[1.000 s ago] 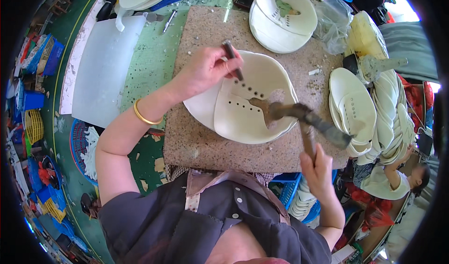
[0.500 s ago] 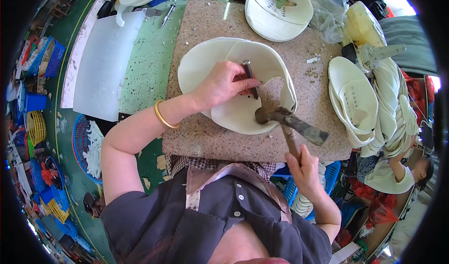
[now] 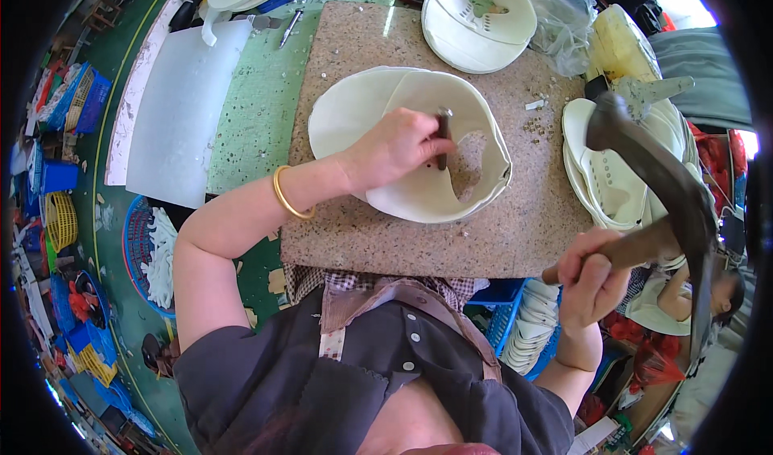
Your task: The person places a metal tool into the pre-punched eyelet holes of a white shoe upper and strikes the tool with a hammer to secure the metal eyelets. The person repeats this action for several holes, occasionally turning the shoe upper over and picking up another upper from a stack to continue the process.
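A white curved shell-like piece (image 3: 346,113) with a cutout rests on a speckled stone slab (image 3: 523,237). Inside it, my left hand (image 3: 398,150) pinches a short dark metal punch (image 3: 443,133) that stands nearly upright beside the cutout. The fingers hide part of its shaft, and I cannot tell whether its lower end touches the white material. Off to the right, my right hand (image 3: 593,282) is closed around the wooden handle of a hammer (image 3: 664,161). The dark hammer head is raised close to the camera, apart from the punch.
More white shells lie at the slab's far edge (image 3: 479,40) and right side (image 3: 600,165). Small brass-coloured bits (image 3: 538,129) are scattered nearby. A translucent sheet (image 3: 181,109) covers the left table. Below the slab stands a blue basket (image 3: 506,322); another person (image 3: 668,306) sits at right.
The hammer has swung up and to the right, away from the shell. My left hand and the punch have shifted slightly right, and the punch is more upright.
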`<state>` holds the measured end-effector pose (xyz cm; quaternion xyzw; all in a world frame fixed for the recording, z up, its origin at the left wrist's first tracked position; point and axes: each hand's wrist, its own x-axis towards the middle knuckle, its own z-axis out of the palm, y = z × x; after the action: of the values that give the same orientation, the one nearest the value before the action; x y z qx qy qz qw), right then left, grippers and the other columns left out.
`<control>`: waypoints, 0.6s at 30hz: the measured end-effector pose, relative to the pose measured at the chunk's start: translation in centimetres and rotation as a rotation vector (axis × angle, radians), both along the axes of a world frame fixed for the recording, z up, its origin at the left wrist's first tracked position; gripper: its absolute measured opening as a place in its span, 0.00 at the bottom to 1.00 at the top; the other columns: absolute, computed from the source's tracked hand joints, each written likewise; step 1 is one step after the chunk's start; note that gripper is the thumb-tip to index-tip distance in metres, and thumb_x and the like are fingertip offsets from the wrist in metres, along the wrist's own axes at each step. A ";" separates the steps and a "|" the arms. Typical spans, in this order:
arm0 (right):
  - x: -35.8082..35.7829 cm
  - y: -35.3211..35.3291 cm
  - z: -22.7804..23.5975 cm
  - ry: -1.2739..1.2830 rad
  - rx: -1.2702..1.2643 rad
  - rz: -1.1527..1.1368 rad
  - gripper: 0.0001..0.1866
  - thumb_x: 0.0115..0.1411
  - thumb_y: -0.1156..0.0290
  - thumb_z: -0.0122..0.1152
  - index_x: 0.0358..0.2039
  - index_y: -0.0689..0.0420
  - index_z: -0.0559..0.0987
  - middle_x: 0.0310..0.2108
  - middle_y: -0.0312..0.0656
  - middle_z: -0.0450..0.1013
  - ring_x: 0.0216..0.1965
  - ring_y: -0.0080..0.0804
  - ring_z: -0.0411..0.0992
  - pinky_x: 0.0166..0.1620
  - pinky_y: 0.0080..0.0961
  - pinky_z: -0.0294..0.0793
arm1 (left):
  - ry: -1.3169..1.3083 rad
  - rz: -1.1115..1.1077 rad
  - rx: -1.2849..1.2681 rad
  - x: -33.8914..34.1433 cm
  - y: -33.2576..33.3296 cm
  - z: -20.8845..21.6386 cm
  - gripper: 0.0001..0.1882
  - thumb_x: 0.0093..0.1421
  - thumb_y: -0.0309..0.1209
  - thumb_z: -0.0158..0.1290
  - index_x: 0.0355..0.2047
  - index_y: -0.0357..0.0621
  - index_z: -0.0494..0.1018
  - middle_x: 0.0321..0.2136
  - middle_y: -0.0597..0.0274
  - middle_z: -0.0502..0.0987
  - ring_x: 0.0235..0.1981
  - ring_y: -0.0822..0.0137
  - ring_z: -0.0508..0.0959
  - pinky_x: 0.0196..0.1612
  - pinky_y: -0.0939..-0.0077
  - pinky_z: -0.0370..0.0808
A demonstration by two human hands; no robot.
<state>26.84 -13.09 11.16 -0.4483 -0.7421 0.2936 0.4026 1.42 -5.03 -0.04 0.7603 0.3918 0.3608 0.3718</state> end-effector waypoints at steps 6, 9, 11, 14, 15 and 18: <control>-0.6 0.1 -1.1 0.055 -0.145 -0.084 0.17 0.66 0.60 0.41 0.27 0.60 0.64 0.13 0.32 0.58 0.12 0.13 0.54 0.15 0.12 0.50 | -0.247 0.055 -0.366 -0.4 0.3 -0.6 0.11 0.57 0.29 0.52 0.28 0.29 0.74 0.24 0.50 0.78 0.21 0.70 0.79 0.25 0.76 0.74; -0.3 -0.1 -1.6 0.026 -0.196 -0.099 0.15 0.63 0.62 0.48 0.28 0.63 0.66 0.13 0.32 0.62 0.12 0.14 0.58 0.16 0.14 0.55 | -0.095 0.008 -0.396 -0.6 0.3 -0.2 0.10 0.59 0.27 0.50 0.30 0.29 0.74 0.26 0.54 0.78 0.25 0.72 0.79 0.30 0.79 0.76; -0.6 0.2 -1.9 -0.042 -0.154 -0.096 0.15 0.64 0.63 0.44 0.28 0.62 0.66 0.13 0.32 0.61 0.12 0.14 0.56 0.15 0.13 0.53 | 0.046 -0.052 -0.116 -0.6 0.2 -0.4 0.08 0.56 0.28 0.52 0.30 0.32 0.74 0.27 0.55 0.78 0.25 0.67 0.79 0.30 0.76 0.74; 0.2 0.6 -1.4 -0.098 -0.128 -0.081 0.12 0.64 0.67 0.43 0.29 0.62 0.67 0.14 0.33 0.62 0.13 0.16 0.58 0.17 0.14 0.55 | 0.092 -0.027 0.103 0.1 -0.3 -0.4 0.08 0.54 0.30 0.54 0.27 0.35 0.74 0.26 0.55 0.76 0.25 0.61 0.77 0.30 0.72 0.73; 0.5 0.8 -1.0 -0.089 -0.144 -0.071 0.09 0.62 0.70 0.46 0.30 0.63 0.67 0.15 0.34 0.63 0.15 0.18 0.61 0.18 0.16 0.59 | 0.094 -0.027 0.101 0.3 -0.4 -0.3 0.08 0.54 0.30 0.54 0.27 0.35 0.74 0.26 0.55 0.76 0.25 0.61 0.77 0.30 0.72 0.73; -0.5 0.9 0.0 0.182 0.036 0.030 0.09 0.62 0.72 0.39 0.29 0.61 0.67 0.14 0.34 0.62 0.13 0.17 0.56 0.15 0.15 0.51 | 0.189 0.013 0.244 0.5 -1.6 0.3 0.09 0.53 0.31 0.54 0.26 0.36 0.73 0.25 0.55 0.73 0.25 0.58 0.76 0.29 0.69 0.72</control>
<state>26.37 -12.19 11.20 -0.4011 -0.7144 0.3257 0.4720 1.88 -6.62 0.28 0.8278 0.3834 0.3349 0.2357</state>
